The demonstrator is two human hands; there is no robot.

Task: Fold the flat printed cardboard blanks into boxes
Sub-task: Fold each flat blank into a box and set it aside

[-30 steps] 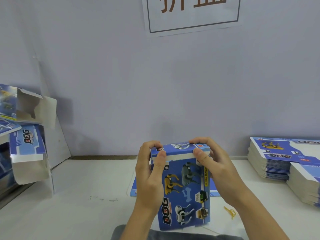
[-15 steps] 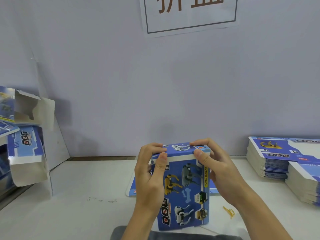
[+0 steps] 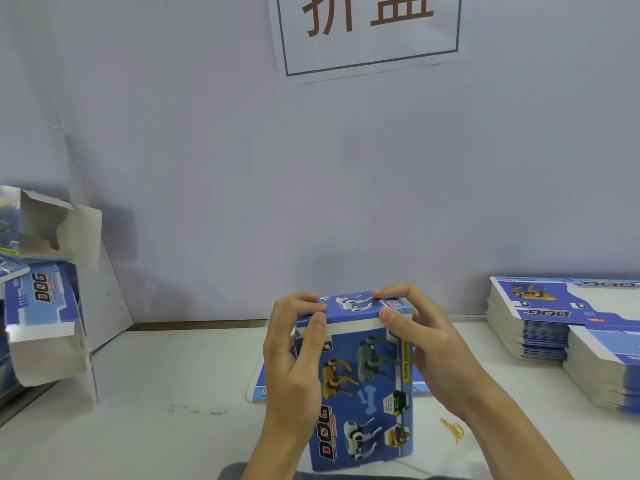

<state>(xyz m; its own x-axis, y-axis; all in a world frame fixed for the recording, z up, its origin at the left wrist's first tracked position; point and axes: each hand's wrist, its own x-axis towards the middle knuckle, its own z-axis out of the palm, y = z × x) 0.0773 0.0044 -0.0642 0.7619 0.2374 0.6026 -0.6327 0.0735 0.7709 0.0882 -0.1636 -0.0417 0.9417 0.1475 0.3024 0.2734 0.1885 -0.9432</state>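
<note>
A blue printed box with toy dogs and the word DOG stands upright at the table's front centre. My left hand grips its upper left corner, thumb on the front face, fingers curled over the top flap. My right hand grips the upper right corner the same way, thumb on the front edge. The top flap lies almost flat, with a white strip showing under its front edge. A flat blank lies on the table behind the box, mostly hidden.
Two stacks of flat blanks sit at the right. Folded boxes with open flaps pile up at the left edge. A yellow rubber band lies right of the box. A grey wall with a paper sign stands behind.
The top flap has been pressed lower onto the box, and both hands have stayed at its upper corners. The view has shifted slightly.
</note>
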